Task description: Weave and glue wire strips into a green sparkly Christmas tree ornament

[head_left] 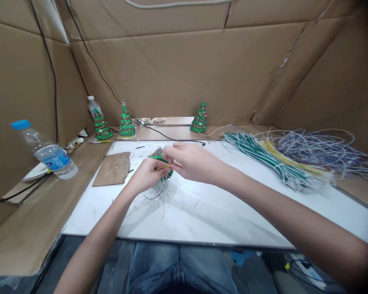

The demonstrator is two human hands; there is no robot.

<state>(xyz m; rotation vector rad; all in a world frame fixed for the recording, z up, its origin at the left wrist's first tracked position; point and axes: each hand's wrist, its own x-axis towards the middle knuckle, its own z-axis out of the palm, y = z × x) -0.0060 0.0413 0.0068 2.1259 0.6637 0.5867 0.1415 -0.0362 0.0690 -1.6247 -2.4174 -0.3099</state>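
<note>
A small green tinsel tree (156, 154) lies near the middle of the white table, partly hidden behind both hands, with thin pale wires fanning out below it toward me. My left hand (147, 174) is closed at its left side, its thumb and fingers pinching a thin yellow strand (162, 167). From the right, my right hand (188, 162) meets it, fingers bent together at the strand's other end. What the right fingertips hold is too small to make out.
Three finished-looking green trees (199, 118) stand at the back. A cardboard piece (112, 168) lies left, beyond it a water bottle (53, 155). Green wire bundles (257, 153), yellow wires (288, 157) and tangled clear wires (322, 149) lie right. A black cable crosses the back.
</note>
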